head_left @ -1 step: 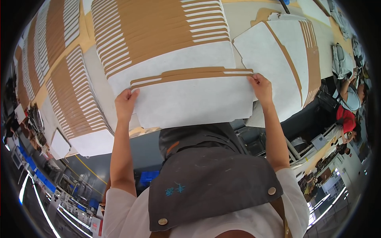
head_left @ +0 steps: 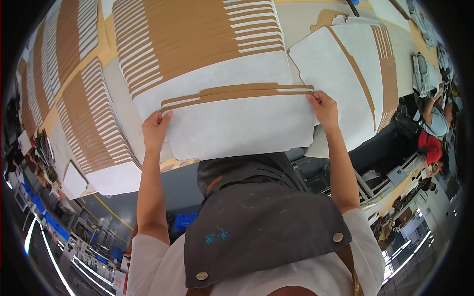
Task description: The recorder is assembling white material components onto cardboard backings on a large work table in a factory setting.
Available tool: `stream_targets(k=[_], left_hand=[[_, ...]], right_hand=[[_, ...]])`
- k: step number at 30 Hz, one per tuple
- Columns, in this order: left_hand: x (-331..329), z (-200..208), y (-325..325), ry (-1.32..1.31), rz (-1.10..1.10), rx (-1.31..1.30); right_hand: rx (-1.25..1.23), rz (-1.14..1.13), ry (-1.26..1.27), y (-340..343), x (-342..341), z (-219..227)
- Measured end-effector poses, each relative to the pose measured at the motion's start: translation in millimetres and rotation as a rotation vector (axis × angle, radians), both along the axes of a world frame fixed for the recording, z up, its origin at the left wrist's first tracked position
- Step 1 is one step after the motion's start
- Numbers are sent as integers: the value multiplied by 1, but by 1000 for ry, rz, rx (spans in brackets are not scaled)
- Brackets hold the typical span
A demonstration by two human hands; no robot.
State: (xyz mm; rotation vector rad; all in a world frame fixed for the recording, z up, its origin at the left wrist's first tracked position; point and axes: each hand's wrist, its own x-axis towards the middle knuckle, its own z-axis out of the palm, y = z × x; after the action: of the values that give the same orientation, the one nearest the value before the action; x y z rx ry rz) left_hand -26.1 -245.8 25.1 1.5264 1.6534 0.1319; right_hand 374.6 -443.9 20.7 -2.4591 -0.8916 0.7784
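Observation:
My left hand (head_left: 156, 130) and my right hand (head_left: 325, 109) pinch the two upper corners of white card sheets (head_left: 242, 126) with a brown, stepped upper edge. White strips at both ends of that edge suggest more than one sheet, overlapped; I cannot tell how many. The sheets span the space between my hands, over the table's near edge. Just beyond them lies a large fanned stack of similar brown-and-white sheets (head_left: 212, 71), partly covered by the held ones. Thumbs and fingers are closed on the corners; the fingers beneath are hidden.
To the right, more white sheets with brown edges (head_left: 328, 64) lie askew on the table. A narrower fanned stack (head_left: 91, 118) is at left, with further stacks (head_left: 74, 29) behind it. A blue bin (head_left: 185, 220) sits below the table. Other people (head_left: 432, 148) work at far right.

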Motion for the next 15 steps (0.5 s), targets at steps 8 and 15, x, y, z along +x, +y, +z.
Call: stream_targets(k=[8, 15], left_hand=[[-5, -9, -4, -90, 98, -1], [2, -6, -7, -14, 51, 78]], right_hand=[[-20, 43, -60, 5, -7, 1], [-17, 76, -109, 2, -4, 1]])
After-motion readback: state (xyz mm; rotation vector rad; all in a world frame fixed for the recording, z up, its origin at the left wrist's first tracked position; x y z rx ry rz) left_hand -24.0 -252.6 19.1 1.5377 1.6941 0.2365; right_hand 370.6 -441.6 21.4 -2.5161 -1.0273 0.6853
